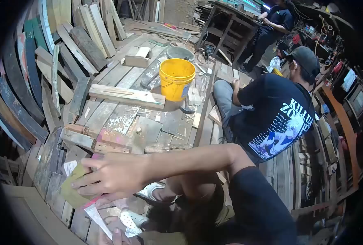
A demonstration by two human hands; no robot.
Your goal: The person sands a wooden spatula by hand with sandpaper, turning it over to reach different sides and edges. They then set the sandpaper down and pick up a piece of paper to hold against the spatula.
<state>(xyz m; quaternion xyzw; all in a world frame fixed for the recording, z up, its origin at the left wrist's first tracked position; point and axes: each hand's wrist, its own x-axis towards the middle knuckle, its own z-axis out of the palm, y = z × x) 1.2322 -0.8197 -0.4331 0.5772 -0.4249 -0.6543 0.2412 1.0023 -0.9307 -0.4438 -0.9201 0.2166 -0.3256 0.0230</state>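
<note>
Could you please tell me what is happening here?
The wearer's right hand lies over a flat olive piece, fingers bent; the left hand is low in view beside a white strip, its grip unclear. Beyond, a yellow bucket stands on the plank floor, a co-worker sits with back turned, and another person stands by a bench.

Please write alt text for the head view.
A person's right hand grips a flat olive piece, the left hand near white paper, above a plank floor. Beyond are a yellow bucket, leaning boards and a seated person.
</note>
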